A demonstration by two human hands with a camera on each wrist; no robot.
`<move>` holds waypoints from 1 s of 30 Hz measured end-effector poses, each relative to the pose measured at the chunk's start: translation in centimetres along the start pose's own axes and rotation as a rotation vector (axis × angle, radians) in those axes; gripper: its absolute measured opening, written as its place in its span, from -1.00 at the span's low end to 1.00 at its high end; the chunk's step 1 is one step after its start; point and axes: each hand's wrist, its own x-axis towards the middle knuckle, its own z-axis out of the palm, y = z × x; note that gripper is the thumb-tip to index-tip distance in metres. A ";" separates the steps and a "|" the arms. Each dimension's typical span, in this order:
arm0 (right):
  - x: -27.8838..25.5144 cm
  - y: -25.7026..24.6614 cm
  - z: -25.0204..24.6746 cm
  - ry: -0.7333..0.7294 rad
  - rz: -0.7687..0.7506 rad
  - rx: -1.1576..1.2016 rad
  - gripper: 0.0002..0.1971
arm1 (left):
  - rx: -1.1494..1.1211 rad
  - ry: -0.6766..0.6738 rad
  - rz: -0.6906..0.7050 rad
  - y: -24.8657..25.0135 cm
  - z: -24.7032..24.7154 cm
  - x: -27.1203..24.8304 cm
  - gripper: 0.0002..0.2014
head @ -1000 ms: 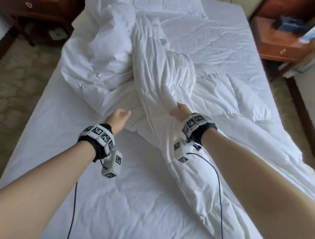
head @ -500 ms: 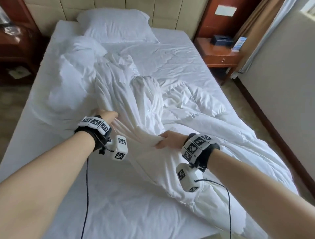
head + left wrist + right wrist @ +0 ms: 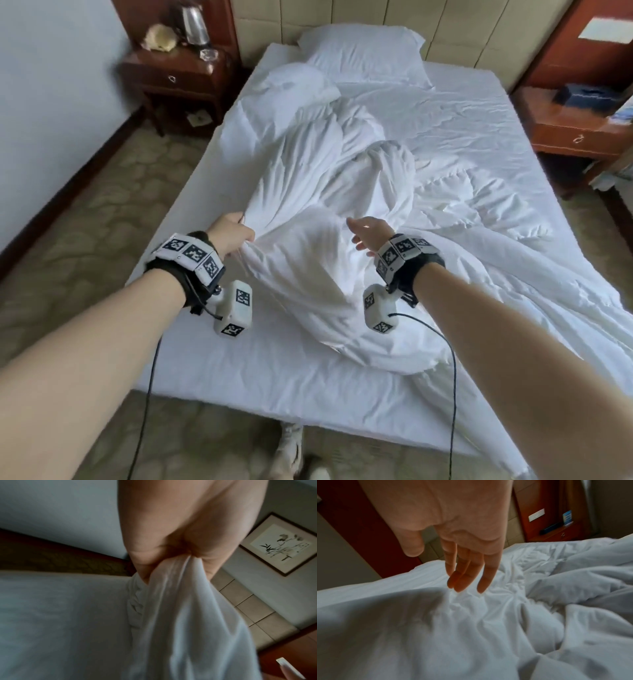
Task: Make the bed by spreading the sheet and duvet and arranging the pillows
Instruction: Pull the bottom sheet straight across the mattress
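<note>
Left hand (image 3: 231, 233) clenched on a bunched fold of the white duvet (image 3: 329, 219), lifted off the sheet (image 3: 219, 370). Right hand (image 3: 368, 233) slack, fingers (image 3: 462, 580) straight, hovering just above the duvet, holding nothing. Duvet heaped along the middle of the bed, trailing to the right edge. Two pillows (image 3: 363, 51) at the headboard (image 3: 455, 31).

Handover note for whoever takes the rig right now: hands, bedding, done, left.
Left hand grips a bunched fold of the duvet near the bed's left edge. Right hand is open above the duvet, holding nothing.
Duvet lies crumpled down the middle of the sheet. Two pillows sit at the headboard end, one askew.
Done: nothing finished.
Left: spread duvet flat, smooth sheet, arrange pillows.
</note>
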 end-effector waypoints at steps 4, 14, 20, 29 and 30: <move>-0.5 -1.7 6.8 -0.040 0.006 -0.003 -0.28 | -0.063 -0.084 -0.113 -5.8 -4.6 -6.5 -0.73; -1.8 -6.2 15.2 0.011 0.025 0.125 -0.03 | 0.037 -0.355 -0.296 -16.5 -12.8 -11.5 -0.84; -3.1 -6.8 13.9 0.132 0.054 0.079 -0.29 | 0.471 -0.473 -0.242 -15.5 -14.1 -7.7 -0.49; -2.2 -1.3 6.6 0.299 0.203 0.072 -0.35 | 0.343 -0.135 0.227 -5.9 -9.2 1.4 -0.60; -1.3 -0.7 5.3 0.329 0.220 0.054 -0.34 | 0.353 -0.143 0.241 -4.7 -8.0 2.7 -0.59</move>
